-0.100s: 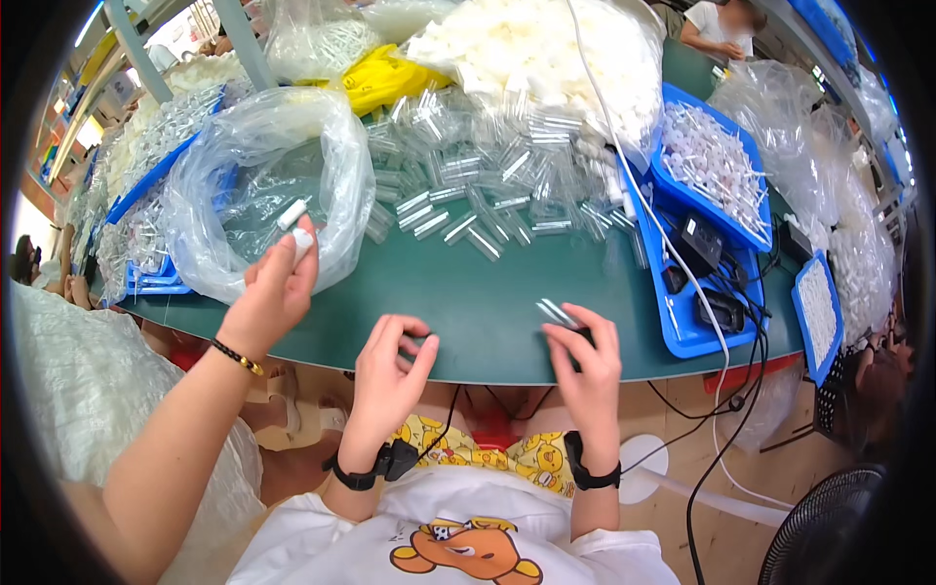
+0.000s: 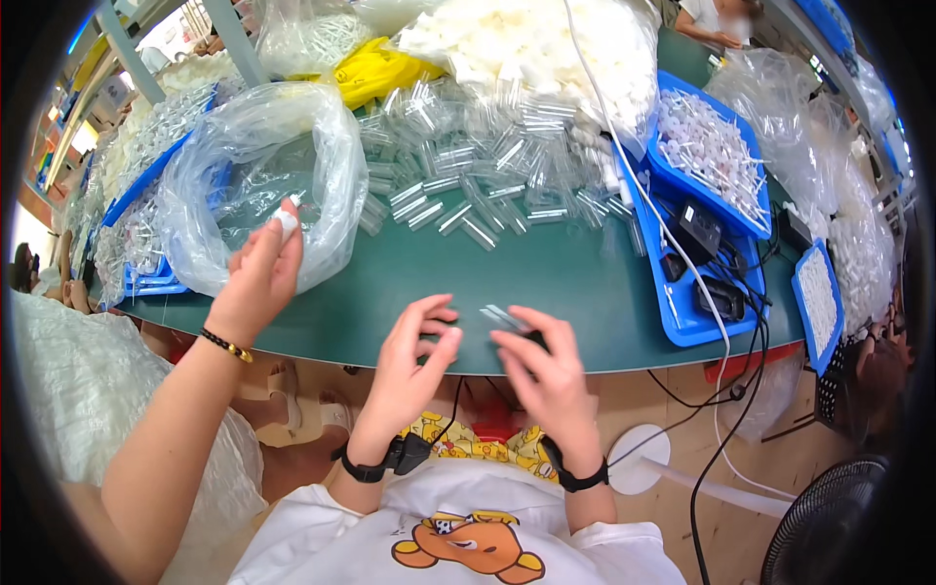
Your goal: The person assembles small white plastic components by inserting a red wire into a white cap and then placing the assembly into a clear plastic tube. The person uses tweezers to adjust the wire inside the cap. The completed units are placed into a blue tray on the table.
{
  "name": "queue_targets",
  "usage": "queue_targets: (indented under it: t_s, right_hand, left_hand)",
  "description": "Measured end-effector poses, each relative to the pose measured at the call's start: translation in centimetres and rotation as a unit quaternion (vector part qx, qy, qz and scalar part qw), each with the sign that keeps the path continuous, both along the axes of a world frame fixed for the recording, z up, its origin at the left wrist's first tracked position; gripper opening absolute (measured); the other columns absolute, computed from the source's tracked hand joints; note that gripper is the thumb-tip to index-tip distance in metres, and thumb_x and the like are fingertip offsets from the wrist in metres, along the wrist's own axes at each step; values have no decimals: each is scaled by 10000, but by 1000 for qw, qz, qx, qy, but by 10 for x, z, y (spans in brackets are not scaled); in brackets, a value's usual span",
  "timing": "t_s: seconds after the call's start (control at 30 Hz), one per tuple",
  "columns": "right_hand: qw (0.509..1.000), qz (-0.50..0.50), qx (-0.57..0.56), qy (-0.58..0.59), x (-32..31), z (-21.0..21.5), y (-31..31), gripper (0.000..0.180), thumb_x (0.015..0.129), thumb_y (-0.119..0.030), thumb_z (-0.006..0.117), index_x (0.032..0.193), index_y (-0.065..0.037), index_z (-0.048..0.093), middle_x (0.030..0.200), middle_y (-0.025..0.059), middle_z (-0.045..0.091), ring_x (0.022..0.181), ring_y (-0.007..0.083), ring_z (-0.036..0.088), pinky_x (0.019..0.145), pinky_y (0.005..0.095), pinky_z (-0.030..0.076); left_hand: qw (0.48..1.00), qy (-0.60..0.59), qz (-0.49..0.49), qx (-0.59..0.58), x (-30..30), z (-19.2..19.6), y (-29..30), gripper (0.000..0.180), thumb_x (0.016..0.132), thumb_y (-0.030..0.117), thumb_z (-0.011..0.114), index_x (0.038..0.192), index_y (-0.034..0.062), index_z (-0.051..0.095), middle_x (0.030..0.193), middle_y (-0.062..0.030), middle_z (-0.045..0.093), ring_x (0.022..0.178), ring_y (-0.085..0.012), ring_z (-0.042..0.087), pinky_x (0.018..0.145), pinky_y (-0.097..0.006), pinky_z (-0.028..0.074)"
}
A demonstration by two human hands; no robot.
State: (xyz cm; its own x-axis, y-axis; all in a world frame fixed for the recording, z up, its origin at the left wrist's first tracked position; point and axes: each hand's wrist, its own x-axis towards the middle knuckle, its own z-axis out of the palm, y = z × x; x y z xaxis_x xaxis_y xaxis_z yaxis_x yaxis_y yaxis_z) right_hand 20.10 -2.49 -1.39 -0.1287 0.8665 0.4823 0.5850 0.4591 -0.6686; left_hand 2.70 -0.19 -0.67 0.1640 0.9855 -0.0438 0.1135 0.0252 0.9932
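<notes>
From the head view, the right hand (image 2: 548, 363) pinches a small clear tube (image 2: 497, 316) over the near side of the green table (image 2: 409, 273), and the left hand (image 2: 408, 363) is close by but not touching it, with its thumb and curled fingers a little apart. Past them lies a big messy pile of clear tubes (image 2: 458, 185), and another person's hand (image 2: 258, 268) (on the left) holds something white by a see-through bag (image 2: 336, 229).

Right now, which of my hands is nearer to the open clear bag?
Left. Your left hand is to the right of the open clear bag, nearer your body; your right hand, holding a clear tube, is farther right.
</notes>
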Motion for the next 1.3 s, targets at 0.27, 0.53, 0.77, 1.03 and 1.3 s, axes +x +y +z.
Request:
queue_targets:
  t_s: [0.27,0.53,0.77,1.03,1.3]
  right_hand:
    - [999,-39,11,-29,11,8,-8,234,721,-28,636,954,-50,630,1141,125,540,1013,298,526,841,367,436]
    - [924,-367,-48,-93,132,26,5,127,738,-26,616,858,5,591,741,108,574,662,234,522,630,340,428]
    - [925,-350,-91,-114,132,45,-1,139,727,-31,626,856,10,598,745,116,589,639,231,541,613,332,438]
    - [966,-207,-67,-137,94,126,13,130,728,-42,620,848,7,603,747,132,599,669,238,576,622,319,450]
    - [856,-328,-187,-354,237,124,146,170,636,-135,655,765,-25,635,801,171,639,788,296,622,702,356,486]
  left_hand:
    - [992,-108,49,45,13,-13,12,274,798,-39,578,1067,-20,530,970,-57,533,875,-114,530,753,-229,441]
    - [966,138,86,200,21,-10,14,398,722,10,647,1103,30,535,944,-80,637,842,-156,577,731,-262,429]
    - [961,169,79,204,20,-15,14,421,721,42,664,1115,38,516,969,-90,643,876,-184,600,767,-275,439]
    - [960,183,45,205,14,-14,16,495,698,69,692,1149,44,488,1007,-94,624,914,-206,587,797,-297,440]
    - [963,168,9,210,12,-13,18,531,686,86,703,1163,40,473,1000,-97,617,929,-217,580,811,-311,441]
